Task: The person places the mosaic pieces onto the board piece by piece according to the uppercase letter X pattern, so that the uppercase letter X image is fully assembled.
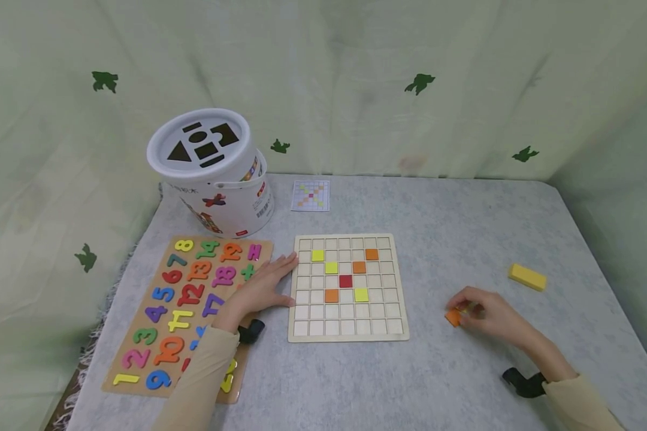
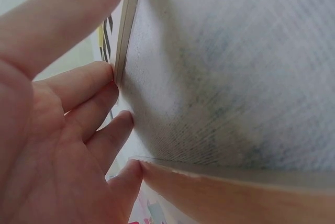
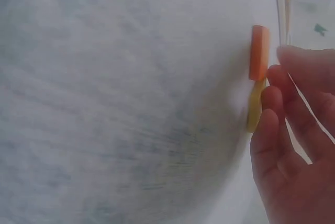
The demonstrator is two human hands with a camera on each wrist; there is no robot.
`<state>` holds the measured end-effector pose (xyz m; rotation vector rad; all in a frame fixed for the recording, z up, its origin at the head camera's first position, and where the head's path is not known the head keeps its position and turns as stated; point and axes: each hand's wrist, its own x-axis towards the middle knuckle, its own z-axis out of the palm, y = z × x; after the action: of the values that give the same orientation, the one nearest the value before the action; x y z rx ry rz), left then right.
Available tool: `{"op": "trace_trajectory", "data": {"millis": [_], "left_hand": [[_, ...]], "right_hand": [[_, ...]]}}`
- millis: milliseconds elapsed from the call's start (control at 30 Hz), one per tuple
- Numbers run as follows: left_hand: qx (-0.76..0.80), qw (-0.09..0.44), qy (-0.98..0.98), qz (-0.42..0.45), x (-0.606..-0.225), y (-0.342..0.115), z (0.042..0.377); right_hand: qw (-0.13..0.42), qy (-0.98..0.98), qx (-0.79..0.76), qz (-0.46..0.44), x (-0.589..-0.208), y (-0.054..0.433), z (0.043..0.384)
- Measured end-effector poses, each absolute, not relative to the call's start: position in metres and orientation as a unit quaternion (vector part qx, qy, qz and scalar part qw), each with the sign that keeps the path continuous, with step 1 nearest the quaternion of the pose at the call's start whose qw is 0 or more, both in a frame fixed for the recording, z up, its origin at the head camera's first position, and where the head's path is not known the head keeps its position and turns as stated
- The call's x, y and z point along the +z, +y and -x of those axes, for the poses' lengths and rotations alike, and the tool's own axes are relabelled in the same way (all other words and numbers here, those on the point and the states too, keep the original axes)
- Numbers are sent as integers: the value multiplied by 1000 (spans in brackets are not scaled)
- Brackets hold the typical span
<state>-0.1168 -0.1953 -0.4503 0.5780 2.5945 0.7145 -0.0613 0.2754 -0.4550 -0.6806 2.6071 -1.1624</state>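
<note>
In the head view a wooden grid board [image 1: 317,312] lies on the cloth, with several yellow and orange tiles and a red tile [image 1: 345,281] set in a rough X. My left hand [image 1: 264,286] has its fingers spread, fingertips and thumb at the board's left edge; the left wrist view shows the fingertips against that edge [image 2: 126,30]. Well right of the board, my right hand [image 1: 485,314] pinches an orange tile [image 1: 452,317] between thumb and index finger. A yellow tile [image 3: 254,108] shows beside the orange tile [image 3: 258,54], close by the other fingertips.
A small pattern card [image 1: 311,196] lies behind the board. A number puzzle [image 1: 159,281] is partly under my left forearm. Behind it stands a white bucket [image 1: 232,203] with a shape-hole lid. A yellow box [image 1: 527,277] lies beyond my right hand.
</note>
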Motion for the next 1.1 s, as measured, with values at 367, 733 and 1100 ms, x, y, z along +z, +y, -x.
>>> {"op": "trace_trajectory", "data": {"millis": [367, 733, 1100], "left_hand": [[253, 193, 926, -204, -450, -196, 117], [251, 194, 927, -201, -450, -195, 117], [249, 193, 927, -204, -454, -196, 118]], "right_hand": [[63, 903, -333, 264, -465, 269, 63], [92, 907, -326, 248, -462, 245, 73], [114, 873, -370, 298, -454, 177, 93]]}}
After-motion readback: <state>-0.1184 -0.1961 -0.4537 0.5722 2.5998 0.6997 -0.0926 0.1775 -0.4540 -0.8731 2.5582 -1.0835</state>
